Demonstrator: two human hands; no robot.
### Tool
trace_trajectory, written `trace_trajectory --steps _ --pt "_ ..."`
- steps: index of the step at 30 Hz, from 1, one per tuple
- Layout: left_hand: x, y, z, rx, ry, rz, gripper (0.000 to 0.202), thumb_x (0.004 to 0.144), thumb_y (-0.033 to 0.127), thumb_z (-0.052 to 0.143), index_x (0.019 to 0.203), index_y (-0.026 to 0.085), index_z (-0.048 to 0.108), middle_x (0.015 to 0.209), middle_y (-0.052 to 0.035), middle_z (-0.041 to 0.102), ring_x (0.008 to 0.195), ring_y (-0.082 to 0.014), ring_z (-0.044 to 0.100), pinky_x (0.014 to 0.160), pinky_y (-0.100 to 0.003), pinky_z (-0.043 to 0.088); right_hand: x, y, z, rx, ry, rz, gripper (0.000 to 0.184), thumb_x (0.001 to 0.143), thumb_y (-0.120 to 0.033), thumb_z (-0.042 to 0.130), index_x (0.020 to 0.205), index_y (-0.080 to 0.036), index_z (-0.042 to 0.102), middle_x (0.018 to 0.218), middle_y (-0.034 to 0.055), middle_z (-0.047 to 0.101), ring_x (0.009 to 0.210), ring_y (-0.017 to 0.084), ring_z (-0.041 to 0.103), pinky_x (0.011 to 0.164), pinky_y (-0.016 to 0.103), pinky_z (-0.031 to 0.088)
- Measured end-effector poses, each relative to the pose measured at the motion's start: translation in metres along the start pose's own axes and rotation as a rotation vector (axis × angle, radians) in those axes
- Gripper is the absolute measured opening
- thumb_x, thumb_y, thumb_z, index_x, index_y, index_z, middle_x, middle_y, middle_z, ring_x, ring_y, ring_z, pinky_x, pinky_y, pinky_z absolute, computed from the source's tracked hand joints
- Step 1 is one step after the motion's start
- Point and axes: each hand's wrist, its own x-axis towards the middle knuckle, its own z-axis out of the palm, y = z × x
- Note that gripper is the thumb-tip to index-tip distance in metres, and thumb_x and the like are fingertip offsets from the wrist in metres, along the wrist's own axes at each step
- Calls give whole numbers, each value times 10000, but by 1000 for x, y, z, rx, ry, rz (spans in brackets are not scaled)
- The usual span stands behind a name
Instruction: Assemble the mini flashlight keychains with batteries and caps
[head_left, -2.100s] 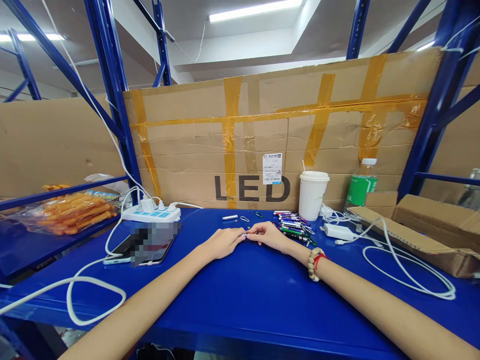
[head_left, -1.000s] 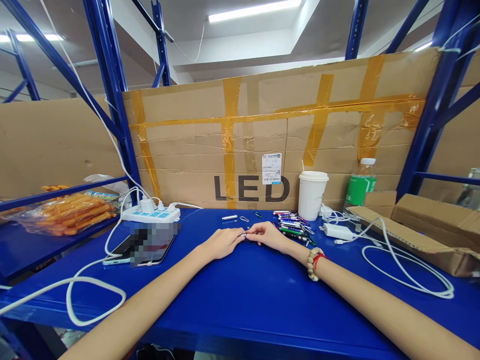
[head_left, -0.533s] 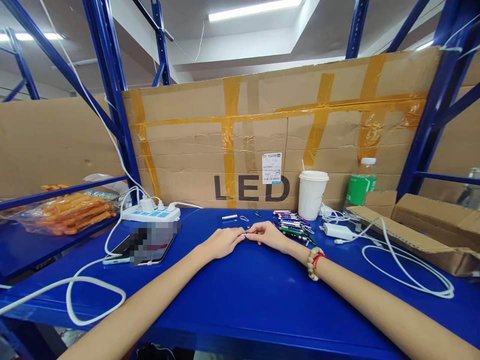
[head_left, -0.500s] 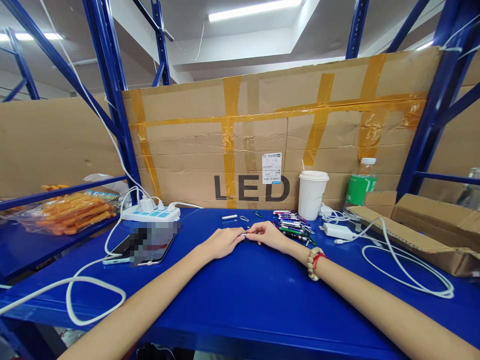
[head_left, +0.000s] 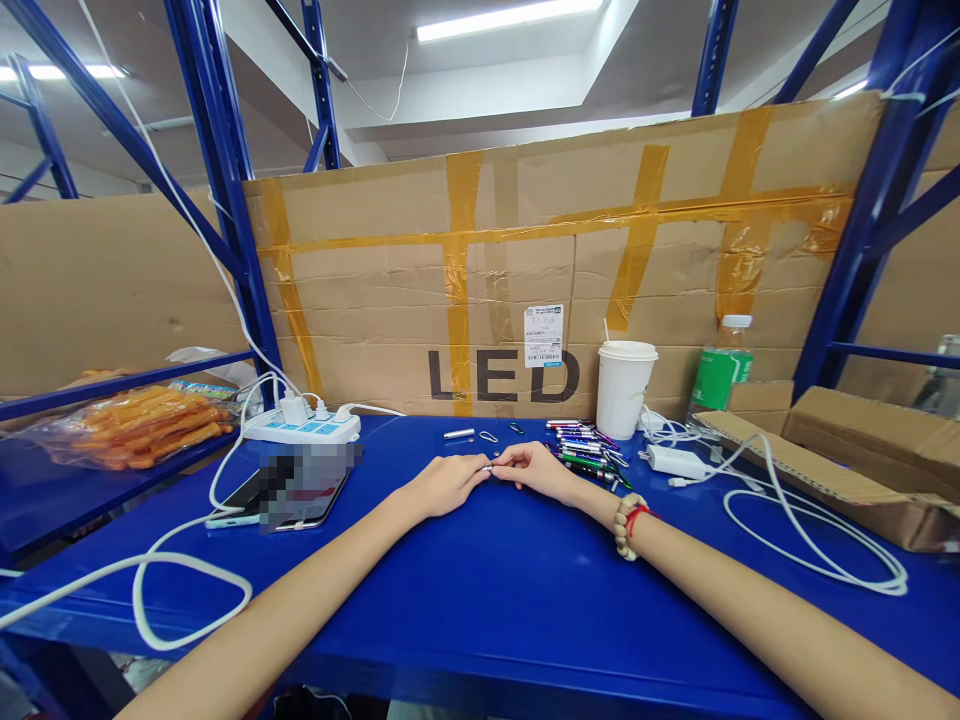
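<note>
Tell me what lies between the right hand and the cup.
A pile of slim tubes, some purple and some green, lies on the desk between the right hand and the cup. The head view shows it.

Blue tabletop (head_left: 465,600) bears paper cup (head_left: 625,400), probably pens (head_left: 589,462).

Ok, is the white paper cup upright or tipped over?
Upright: the white paper cup stands on the blue tabletop, its lid on top.
</note>
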Motion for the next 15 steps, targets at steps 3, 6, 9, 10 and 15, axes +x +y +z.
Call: trace_trajectory --steps 3,6,9,10,15 --pt "0 0 0 0 -2 -1 302 933 354 232 1003 225 496 1031 -41 617 950 -206 585 742 -299 449 0 0 0 5 0 -4 397 567 -506 698 710 -139 650 636 -4 602 472 59 449 486 222 387" --pt "1 0 1 -5 0 -16 299 931 358 235 995 228 497 1023 -34 616 945 -200 583 743 -294 451 -1 -1 0 9 9 0 400 554 -513 702 696 -142 652 623 -7 600 466 60 446 484 224 390" --pt "0 -1 4 -48 18 -30 293 933 357 231 992 228 488 1035 -35 609 953 -194 579 765 -298 451 -1 -2 0 7 23 -3 405 545 -525 699 679 -145 657 607 -9 594 458 60 443 476 223 386" --pt "0 -1 6 -68 23 -33 290 934 355 227 997 228 480 1044 -37 605 956 -191 578 774 -301 450 -1 -2 0 4 27 -5 406 544 -527 698 676 -146 660 603 -9 593 455 60 442 471 222 382" --pt "0 -4 13 -153 63 -41 264 932 345 252 1022 207 459 1087 -63 581 1002 -193 553 823 -309 438 -1 -2 1 11 46 -12 407 521 -520 711 659 -140 668 567 -14 580 433 59 439 451 221 362"
